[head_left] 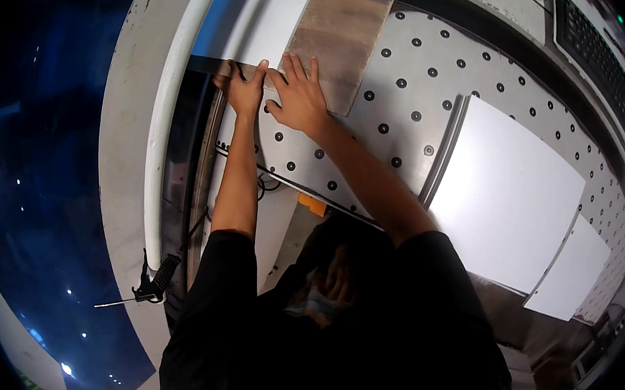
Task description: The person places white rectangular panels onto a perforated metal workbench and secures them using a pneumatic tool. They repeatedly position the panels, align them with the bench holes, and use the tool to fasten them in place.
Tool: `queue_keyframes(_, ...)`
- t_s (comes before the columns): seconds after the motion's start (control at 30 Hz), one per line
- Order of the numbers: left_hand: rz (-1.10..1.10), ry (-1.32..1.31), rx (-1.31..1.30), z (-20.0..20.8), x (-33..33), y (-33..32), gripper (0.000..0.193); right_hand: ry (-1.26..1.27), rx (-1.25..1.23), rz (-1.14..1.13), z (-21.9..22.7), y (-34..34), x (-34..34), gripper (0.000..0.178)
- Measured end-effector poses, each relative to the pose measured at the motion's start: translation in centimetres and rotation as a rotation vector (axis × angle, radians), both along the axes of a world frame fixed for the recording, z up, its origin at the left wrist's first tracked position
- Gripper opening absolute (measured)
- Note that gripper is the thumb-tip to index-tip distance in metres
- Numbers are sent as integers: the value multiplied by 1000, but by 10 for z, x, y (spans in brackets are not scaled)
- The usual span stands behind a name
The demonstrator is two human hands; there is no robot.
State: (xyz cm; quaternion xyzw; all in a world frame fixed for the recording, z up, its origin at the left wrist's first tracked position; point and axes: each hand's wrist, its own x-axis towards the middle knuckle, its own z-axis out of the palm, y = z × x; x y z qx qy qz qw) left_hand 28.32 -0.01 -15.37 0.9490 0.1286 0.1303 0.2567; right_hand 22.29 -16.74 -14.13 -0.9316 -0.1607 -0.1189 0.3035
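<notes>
Brown board (341, 38) and white panel (257, 16) laid at upper centre on perforated counter (441, 80). Left hand (246, 89) and right hand (299, 97) pressed open, fingers spread, nothing gripped.

Dim, bluish fisheye view, bright overhead glare on white panels, edges bent and black.

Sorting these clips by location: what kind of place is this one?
Probably a workshop or panel-cutting shop. The hands press a wood-grain board on a grey machine table dotted with black holes, white panels lie alongside, and a clamp hangs off the edge.
</notes>
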Motion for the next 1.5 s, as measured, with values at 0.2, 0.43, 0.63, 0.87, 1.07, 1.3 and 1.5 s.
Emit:
queue_keyframes(0.2,-5,-12,-26,-1,-1,-2,118,-33,43,-15,-2,1,1,70)
queue_keyframes(0.43,-8,-26,-25,-6,-1,2,119,-51,37,-6,2,2,-1,70)
queue_keyframes(0.63,-19,-42,42,-10,-1,3,118,-89,5,-9,5,3,-6,70)
queue_keyframes(0.87,7,-3,-49,-4,-3,-3,125,6,-43,-24,10,5,-8,70)
queue_keyframes(1.07,49,35,79,-10,-2,11,113,-306,485,75,66,46,-85,59)
queue_keyframes(1.3,-465,-136,233,-14,-158,3,72,-523,406,875,191,135,-206,97)
queue_keyframes(1.5,-644,-205,51,3,-310,9,59,-424,440,1043,209,199,-225,87)
